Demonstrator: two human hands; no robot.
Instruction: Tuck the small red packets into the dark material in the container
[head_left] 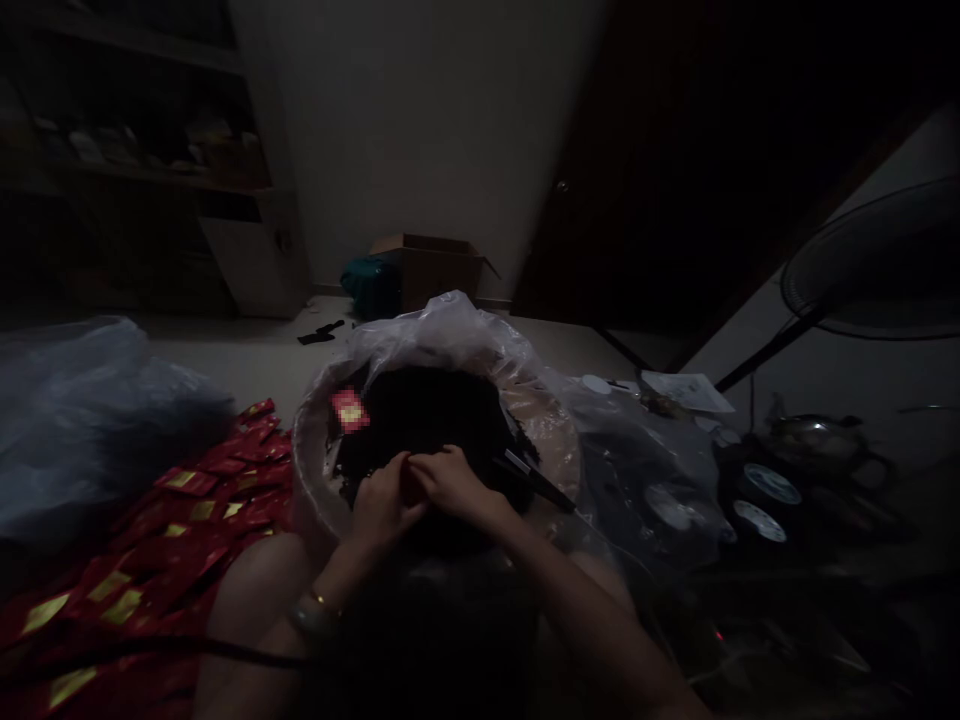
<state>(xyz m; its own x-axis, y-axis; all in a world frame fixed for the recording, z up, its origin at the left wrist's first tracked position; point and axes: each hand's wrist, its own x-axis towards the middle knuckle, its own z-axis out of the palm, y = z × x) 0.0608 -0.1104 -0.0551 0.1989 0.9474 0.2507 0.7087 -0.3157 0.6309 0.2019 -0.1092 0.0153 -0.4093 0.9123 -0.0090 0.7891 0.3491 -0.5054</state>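
Note:
My left hand and my right hand meet over a round tub lined with clear plastic. Both have their fingers closed around a small red packet, mostly hidden between them. Below them lies a heap of dark loose material, which looks like tea leaves. Another red packet, its print blurred, rests by the tub's left inner side. To the right of my right hand, a dark tool with a pale metal strip lies across the heap and the rim; its kind is unclear.
Many filled red packets are piled left of the tub, beside a big translucent plastic bag. On the right are plastic sheeting, small dishes, a teapot and a fan. A cardboard box stands behind.

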